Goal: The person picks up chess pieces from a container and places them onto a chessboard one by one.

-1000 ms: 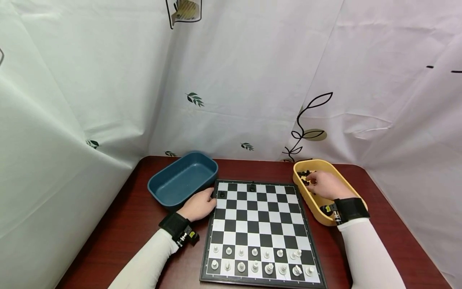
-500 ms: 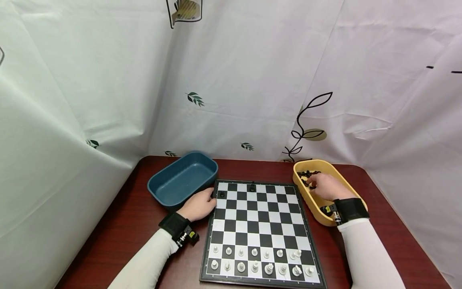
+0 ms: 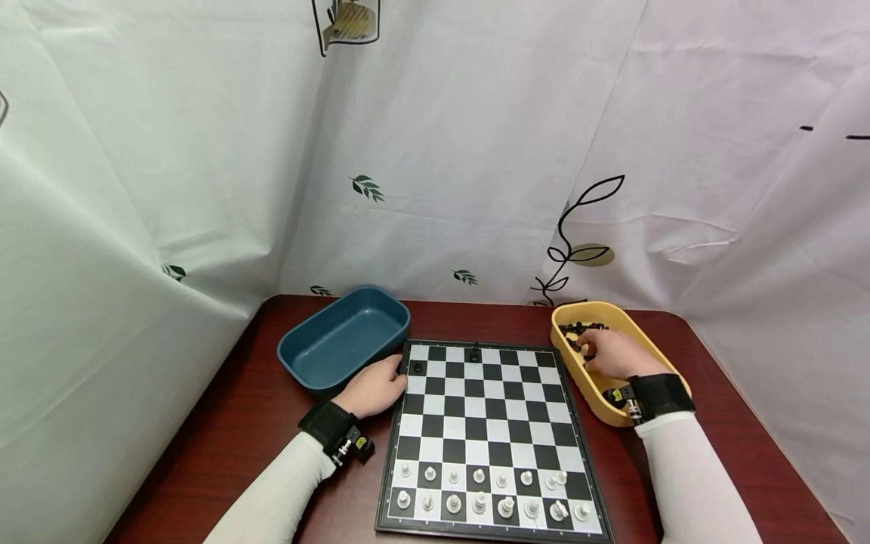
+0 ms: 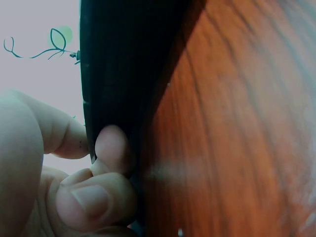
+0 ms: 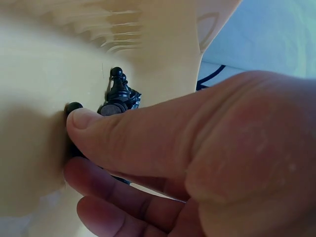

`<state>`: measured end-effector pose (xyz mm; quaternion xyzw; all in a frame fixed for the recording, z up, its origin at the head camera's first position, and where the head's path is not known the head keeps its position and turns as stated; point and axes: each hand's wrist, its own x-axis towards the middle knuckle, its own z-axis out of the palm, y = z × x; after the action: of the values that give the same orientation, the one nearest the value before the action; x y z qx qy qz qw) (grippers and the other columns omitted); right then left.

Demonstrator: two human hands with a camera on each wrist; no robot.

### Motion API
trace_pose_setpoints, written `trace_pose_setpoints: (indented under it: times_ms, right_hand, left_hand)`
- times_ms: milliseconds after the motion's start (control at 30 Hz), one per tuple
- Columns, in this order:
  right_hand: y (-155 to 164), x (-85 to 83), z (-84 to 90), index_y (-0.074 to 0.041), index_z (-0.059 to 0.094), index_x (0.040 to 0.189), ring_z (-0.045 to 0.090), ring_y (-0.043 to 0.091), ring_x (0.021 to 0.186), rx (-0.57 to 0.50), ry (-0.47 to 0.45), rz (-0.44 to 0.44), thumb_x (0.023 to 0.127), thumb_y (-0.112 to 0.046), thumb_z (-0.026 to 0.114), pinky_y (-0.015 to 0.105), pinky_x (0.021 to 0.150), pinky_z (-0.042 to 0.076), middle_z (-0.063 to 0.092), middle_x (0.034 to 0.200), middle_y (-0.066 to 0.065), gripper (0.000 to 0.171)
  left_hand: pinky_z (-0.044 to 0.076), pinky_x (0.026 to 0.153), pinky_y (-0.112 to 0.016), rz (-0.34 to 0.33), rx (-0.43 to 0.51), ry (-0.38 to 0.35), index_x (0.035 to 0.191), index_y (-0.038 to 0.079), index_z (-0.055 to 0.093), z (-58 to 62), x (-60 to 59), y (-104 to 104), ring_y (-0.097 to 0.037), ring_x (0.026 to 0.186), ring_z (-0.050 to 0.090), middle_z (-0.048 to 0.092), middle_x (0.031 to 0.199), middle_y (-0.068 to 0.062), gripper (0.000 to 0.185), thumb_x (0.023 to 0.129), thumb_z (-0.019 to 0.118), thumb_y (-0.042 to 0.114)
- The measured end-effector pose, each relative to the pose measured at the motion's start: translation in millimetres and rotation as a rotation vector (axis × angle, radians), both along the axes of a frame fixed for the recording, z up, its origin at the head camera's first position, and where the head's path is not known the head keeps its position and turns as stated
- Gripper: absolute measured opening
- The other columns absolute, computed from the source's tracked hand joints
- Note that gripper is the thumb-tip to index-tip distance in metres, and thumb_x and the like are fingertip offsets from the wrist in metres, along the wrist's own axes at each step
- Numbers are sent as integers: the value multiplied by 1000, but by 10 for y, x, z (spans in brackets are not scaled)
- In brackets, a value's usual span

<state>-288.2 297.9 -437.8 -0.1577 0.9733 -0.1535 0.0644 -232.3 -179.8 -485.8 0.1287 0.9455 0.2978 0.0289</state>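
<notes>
I see the left hand [image 3: 372,387] with fingers bent onto the edge of the chessboard [image 3: 485,408], the blue tray [image 3: 343,340] just beyond it. Inside the yellow tray [image 3: 586,389], the right hand [image 3: 620,353] pinches a black piece [image 5: 74,105], probably a pawn, mostly thumb-covered; other black pieces [image 5: 120,91] lie just past its fingertips.

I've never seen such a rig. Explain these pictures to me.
No robot here: a person works bare-handed. The wide picture comes from a camera on the head; the close-ups from wrist cameras. On the table lie a chessboard, a blue tray and a yellow tray holding loose black pieces. White pieces occupy the board's near rows, two black pieces its far end. The left hand grips the board's edge; the right hand, inside the yellow tray, pinches a dark piece, mostly hidden.
</notes>
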Motion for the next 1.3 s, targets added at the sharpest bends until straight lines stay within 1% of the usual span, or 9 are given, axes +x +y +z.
trace_pose_setpoints:
  times_ms: [167, 333, 433, 633, 800, 900, 1000, 1300]
  right_hand:
    - [4, -8, -3, 12, 68, 132, 65, 27, 87, -4, -7, -1, 87, -2, 85, 46, 79, 54, 73, 99, 14, 50]
    - [18, -13, -11, 14, 65, 135, 68, 30, 93, -21, -29, -6, 86, -1, 84, 48, 83, 55, 75, 105, 16, 55]
    - [23, -13, -12, 15, 64, 136, 68, 31, 95, -24, -38, -6, 86, -1, 84, 48, 84, 55, 75, 106, 17, 56]
    - [25, -18, -12, 15, 63, 133, 64, 31, 93, -17, -45, -6, 86, -3, 83, 47, 85, 52, 73, 103, 15, 54]
    - [20, -24, 1, 14, 64, 126, 63, 31, 90, 0, -42, -16, 87, -4, 85, 48, 84, 52, 71, 99, 15, 47]
    - [16, -30, 6, 11, 66, 118, 62, 31, 88, 11, -42, -27, 87, -5, 86, 48, 83, 52, 68, 96, 14, 40]
    - [13, -35, 12, 8, 67, 113, 61, 31, 88, 18, -46, -41, 88, -6, 86, 48, 84, 52, 68, 97, 14, 34]
    - [25, -32, 8, 4, 71, 109, 62, 29, 88, 24, -5, -33, 89, -6, 85, 50, 84, 54, 71, 98, 13, 27]
  left_hand:
    - [56, 99, -47, 3, -3, -2, 152, 1, 62, -7, 5, -2, -18, 103, 69, 76, 126, -9, 48, 108, 58, 20]
    - [56, 99, -47, 3, -5, -4, 151, 1, 63, -12, 8, -7, -18, 104, 69, 76, 126, -9, 48, 107, 58, 19]
    - [56, 98, -47, 2, -7, -4, 151, 1, 63, -11, 12, -7, -18, 104, 69, 76, 125, -8, 48, 107, 58, 19]
    - [55, 97, -46, 3, -6, -9, 151, 2, 63, 7, 29, 5, -17, 101, 68, 76, 123, -8, 47, 108, 58, 20]
    - [56, 98, -47, 4, -10, -6, 151, 2, 63, 6, 20, 0, -18, 103, 69, 76, 124, -8, 47, 107, 58, 20]
    - [56, 98, -47, 4, -8, -6, 151, 2, 63, 10, 22, 1, -18, 103, 69, 76, 123, -8, 47, 107, 58, 20]
    - [56, 98, -46, 1, -4, -4, 150, 2, 64, 16, 25, 3, -17, 102, 69, 76, 123, -7, 46, 108, 58, 19]
    - [55, 97, -46, 5, -8, -5, 150, 2, 64, 33, 36, 8, -17, 101, 68, 76, 121, -7, 46, 107, 58, 19]
